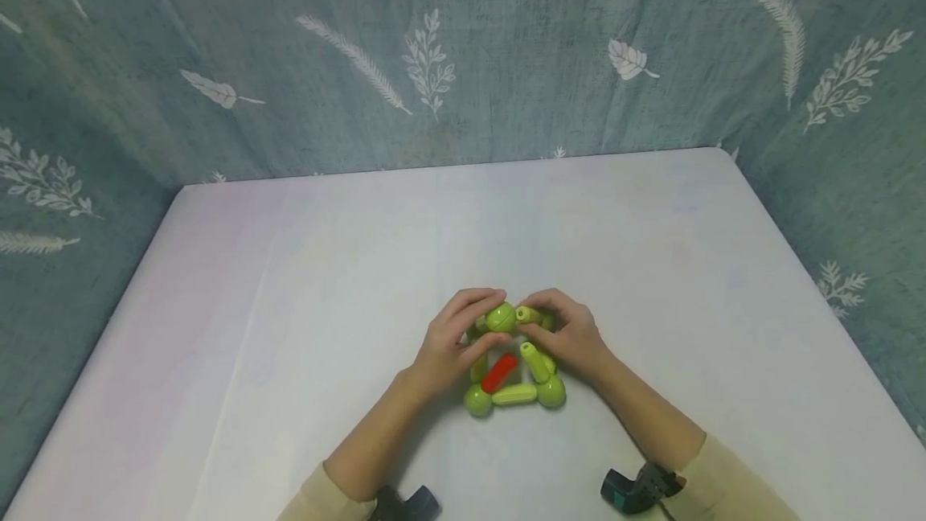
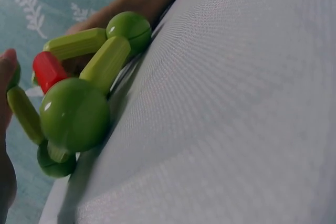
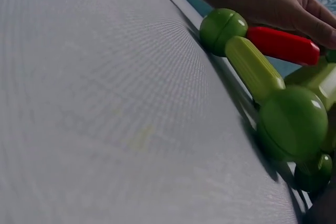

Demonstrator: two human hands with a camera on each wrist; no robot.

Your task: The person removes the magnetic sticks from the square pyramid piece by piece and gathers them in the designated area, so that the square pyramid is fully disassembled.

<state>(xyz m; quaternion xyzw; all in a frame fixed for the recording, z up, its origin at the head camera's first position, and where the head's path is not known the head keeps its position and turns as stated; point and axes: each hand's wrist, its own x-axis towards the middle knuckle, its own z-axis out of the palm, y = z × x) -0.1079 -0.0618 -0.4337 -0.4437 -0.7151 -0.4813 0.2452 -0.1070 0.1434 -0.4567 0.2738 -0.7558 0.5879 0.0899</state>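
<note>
A small frame of green balls and yellow-green rods stands on the white table, with one red rod (image 1: 499,374) slanting up from its front left ball (image 1: 477,400). My left hand (image 1: 444,346) pinches the upper green ball (image 1: 501,317) between thumb and fingers. Opposite it, my right hand (image 1: 573,333) holds a yellow-green rod (image 1: 528,314) whose free end points at that ball. Another yellow-green rod (image 1: 534,362) leans up from the front right ball (image 1: 551,391). Between the two front balls lies a front rod (image 3: 254,70). My hands partly cover the back of the frame.
The white table (image 1: 347,264) stretches out around the frame on every side. Green-blue cloth (image 1: 492,103) with white leaf prints rises behind the table and at both sides. Dark wrist cameras (image 1: 640,489) sit by the cuffs of both sleeves.
</note>
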